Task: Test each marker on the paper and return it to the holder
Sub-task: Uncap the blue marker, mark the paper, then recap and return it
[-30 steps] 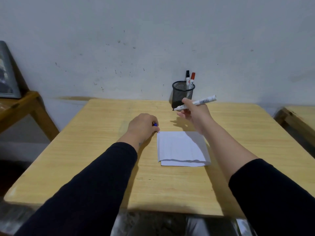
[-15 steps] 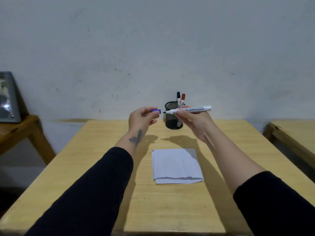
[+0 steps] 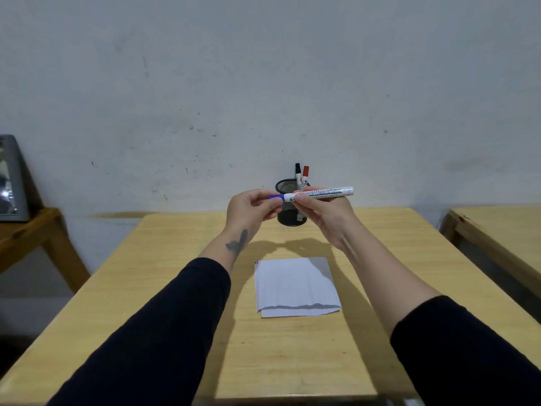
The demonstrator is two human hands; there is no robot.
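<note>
Both hands are raised above the wooden table [image 3: 181,288], in front of the black mesh holder [image 3: 285,187]. My right hand [image 3: 325,213] grips a white marker [image 3: 325,192] held level. My left hand [image 3: 248,209] pinches the marker's blue cap [image 3: 276,196], which sits against the marker's left end. A black-capped marker [image 3: 298,171] and a red-capped marker [image 3: 305,173] stand in the holder. A folded white paper [image 3: 295,288] lies flat on the table below my hands.
A pale wall rises right behind the table. A wooden stand [image 3: 32,230] with a grey framed object [image 3: 11,180] is at the left. Another wooden table [image 3: 503,230] is at the right.
My hands rose from the table and came together. The blue cap, apart from the marker's tip half a second ago, now meets the marker's end.
</note>
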